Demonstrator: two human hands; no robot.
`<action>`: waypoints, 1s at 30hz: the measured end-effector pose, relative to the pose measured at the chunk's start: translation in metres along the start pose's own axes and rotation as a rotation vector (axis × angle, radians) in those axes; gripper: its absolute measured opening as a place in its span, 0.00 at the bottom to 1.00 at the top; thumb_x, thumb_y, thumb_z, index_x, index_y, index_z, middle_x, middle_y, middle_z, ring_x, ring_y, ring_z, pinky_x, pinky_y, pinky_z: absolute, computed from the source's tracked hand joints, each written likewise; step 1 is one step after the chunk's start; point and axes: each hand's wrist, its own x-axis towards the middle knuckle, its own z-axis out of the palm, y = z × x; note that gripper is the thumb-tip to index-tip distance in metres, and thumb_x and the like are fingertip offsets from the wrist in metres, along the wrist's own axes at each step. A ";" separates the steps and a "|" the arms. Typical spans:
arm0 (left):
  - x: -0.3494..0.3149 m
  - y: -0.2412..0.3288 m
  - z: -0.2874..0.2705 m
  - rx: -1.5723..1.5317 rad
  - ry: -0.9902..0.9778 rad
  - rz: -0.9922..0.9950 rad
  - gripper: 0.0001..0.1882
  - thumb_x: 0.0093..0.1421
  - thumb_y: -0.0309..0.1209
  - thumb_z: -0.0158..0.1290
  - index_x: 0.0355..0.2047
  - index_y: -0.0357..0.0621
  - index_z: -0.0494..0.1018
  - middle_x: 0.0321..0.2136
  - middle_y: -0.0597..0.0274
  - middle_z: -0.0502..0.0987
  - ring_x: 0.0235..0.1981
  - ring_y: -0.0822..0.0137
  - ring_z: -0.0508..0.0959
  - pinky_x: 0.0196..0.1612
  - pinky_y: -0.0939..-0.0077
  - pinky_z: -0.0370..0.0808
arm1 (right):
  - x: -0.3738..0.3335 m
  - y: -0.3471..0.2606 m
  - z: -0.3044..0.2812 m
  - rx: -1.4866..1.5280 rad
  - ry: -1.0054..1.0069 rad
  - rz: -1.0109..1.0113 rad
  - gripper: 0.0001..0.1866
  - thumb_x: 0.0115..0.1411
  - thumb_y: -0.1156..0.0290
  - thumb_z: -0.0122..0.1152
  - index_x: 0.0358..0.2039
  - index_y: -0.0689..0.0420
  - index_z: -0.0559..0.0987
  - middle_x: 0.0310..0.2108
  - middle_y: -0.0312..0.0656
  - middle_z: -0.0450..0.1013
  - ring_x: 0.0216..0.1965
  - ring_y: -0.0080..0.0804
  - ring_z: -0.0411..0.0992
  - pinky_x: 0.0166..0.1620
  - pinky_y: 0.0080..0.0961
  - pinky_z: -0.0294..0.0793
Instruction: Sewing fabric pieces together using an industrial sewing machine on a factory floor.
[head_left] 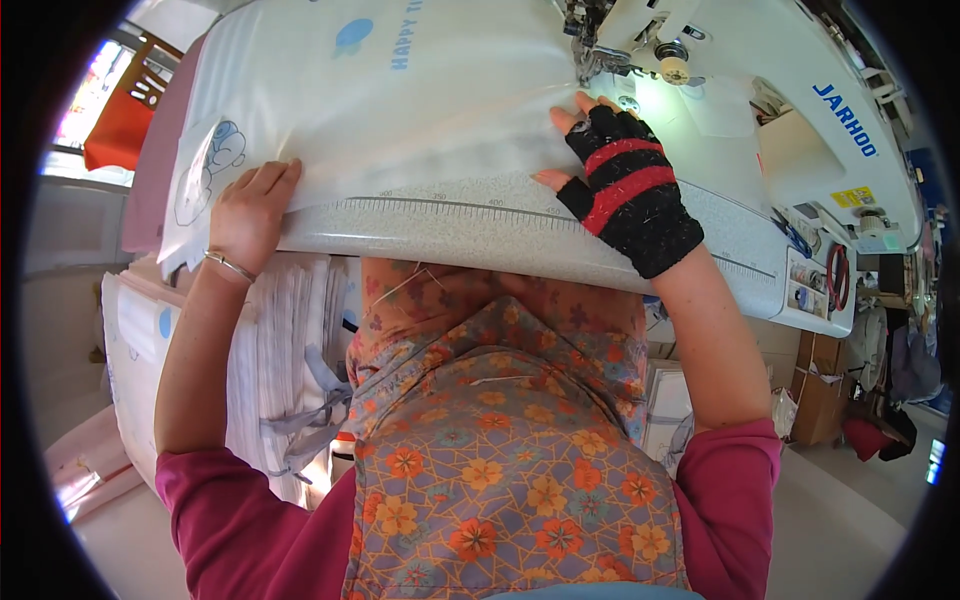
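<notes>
- Working on one pale, see-through printed sheet (pixel 400 110), lying across the bench (pixel 450 235) and running up to the presser foot (pixel 592 75).
- Judging the handling: wanting the printed sheet flat and smooth, guiding lightly instead of tugging, keeping the edge straight, stopping fingertips short of the needle area.
- Pressing on the sheet's left part with the left hand (pixel 255 205), fingers together; not managing to tell whether pinching the edge, thumb being hidden.
- Resting the right hand (pixel 632 175) just beside the presser foot, palm down, fingers part-spread, thumb apart, gripping nothing visible.
- Counting one printed sheet, two hands, one striped fingerless glove (pixel 655 225), one bracelet (pixel 230 265).
- Counting further out: one sewing machine (pixel 850 170), one red ring (pixel 838 277), one floral apron (pixel 520 470).
- Spotting one white stack (pixel 285 350) below, left; layering too tightly for counting.
</notes>
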 end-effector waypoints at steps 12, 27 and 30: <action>-0.031 0.067 -0.051 -0.136 -0.220 0.103 0.23 0.48 0.24 0.50 0.48 0.38 0.70 0.35 0.62 0.72 0.36 0.64 0.74 0.36 0.71 0.75 | 0.000 0.003 0.003 -0.016 0.054 -0.023 0.30 0.53 0.51 0.61 0.53 0.54 0.71 0.56 0.53 0.64 0.56 0.53 0.64 0.57 0.45 0.63; -0.009 0.163 -0.070 -0.748 -0.410 0.309 0.21 0.47 0.26 0.53 0.44 0.35 0.69 0.31 0.58 0.71 0.32 0.59 0.76 0.31 0.68 0.75 | -0.004 0.008 0.002 0.070 0.087 0.004 0.21 0.55 0.61 0.60 0.48 0.56 0.74 0.51 0.51 0.69 0.51 0.50 0.68 0.54 0.41 0.68; 0.000 0.169 -0.068 -0.763 -0.392 0.312 0.20 0.48 0.25 0.53 0.44 0.37 0.70 0.32 0.58 0.71 0.32 0.58 0.76 0.32 0.67 0.75 | -0.003 0.013 0.005 0.047 0.119 0.031 0.20 0.54 0.62 0.61 0.47 0.56 0.75 0.51 0.50 0.69 0.49 0.49 0.69 0.53 0.41 0.68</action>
